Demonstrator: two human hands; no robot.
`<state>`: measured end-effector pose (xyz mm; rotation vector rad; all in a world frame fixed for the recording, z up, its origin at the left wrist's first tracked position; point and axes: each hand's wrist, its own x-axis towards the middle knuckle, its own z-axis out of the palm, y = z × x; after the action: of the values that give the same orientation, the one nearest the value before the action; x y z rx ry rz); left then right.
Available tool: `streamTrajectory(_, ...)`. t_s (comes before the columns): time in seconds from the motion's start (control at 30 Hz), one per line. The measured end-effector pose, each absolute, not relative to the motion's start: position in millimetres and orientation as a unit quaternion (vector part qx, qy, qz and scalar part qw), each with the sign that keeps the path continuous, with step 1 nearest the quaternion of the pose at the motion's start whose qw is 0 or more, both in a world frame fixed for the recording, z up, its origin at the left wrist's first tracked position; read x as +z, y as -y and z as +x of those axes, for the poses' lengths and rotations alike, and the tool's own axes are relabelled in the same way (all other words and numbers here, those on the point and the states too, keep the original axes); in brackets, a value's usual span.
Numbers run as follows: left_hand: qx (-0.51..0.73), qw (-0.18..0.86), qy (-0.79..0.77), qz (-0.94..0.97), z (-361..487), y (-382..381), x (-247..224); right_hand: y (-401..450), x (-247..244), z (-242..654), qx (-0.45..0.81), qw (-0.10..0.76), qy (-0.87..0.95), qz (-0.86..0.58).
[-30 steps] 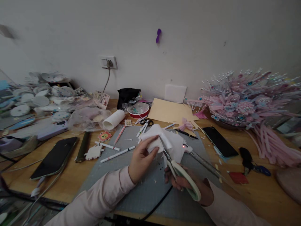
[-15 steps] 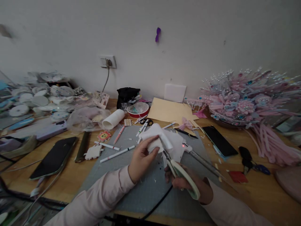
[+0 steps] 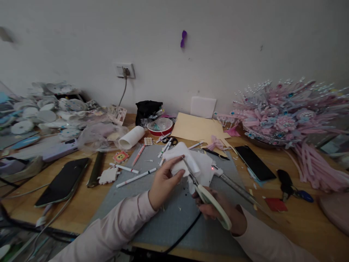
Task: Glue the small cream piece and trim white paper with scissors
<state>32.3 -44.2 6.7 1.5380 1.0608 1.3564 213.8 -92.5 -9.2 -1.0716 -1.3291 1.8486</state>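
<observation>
Between thumb and fingers, my left hand (image 3: 166, 182) pinches a small white piece of paper (image 3: 179, 168) above the mat. My right hand (image 3: 218, 211) is closed around the pale green handles of a pair of scissors (image 3: 209, 202). The blades point up and left and lie at the right edge of the held piece. Behind it a curled white sheet (image 3: 188, 156) rests on more white paper (image 3: 205, 169). Dark specks and small scraps dot the grey cutting mat (image 3: 160, 233) below my hands.
A glue gun (image 3: 218, 171) with a lit red light lies right of the paper. Several markers (image 3: 136, 177) and a paper roll (image 3: 132, 137) are to the left. Phones (image 3: 64, 182), keys (image 3: 285, 183) and a pink beaded headdress (image 3: 283, 120) flank the mat.
The scissors' blades have opened slightly and tilted up along the edge of the paper piece. My left hand stays almost in place, still gripping the piece.
</observation>
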Motion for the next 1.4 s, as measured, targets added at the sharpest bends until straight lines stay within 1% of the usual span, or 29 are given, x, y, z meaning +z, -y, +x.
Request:
streamTrajectory(0.13,0.533,0.404,-0.425,0.61,32,44,8,94,-2,214,0.697,0.319,0.512,-0.387)
streamTrajectory(0.5,0.541,0.416,-0.425,0.595,35,45,2,91,-15,213,0.711,0.321,0.489,-0.392)
streamTrajectory(0.7,0.552,0.416,-0.413,0.592,36,46,1,91,-15,212,0.709,0.338,0.48,-0.391)
streamTrajectory(1.2,0.555,0.426,-0.435,0.567,40,48,-3,95,-5,208,0.702,0.368,0.465,-0.395)
streamTrajectory(1.4,0.564,0.434,-0.438,0.549,42,50,-5,95,-8,207,0.715,0.363,0.449,-0.394)
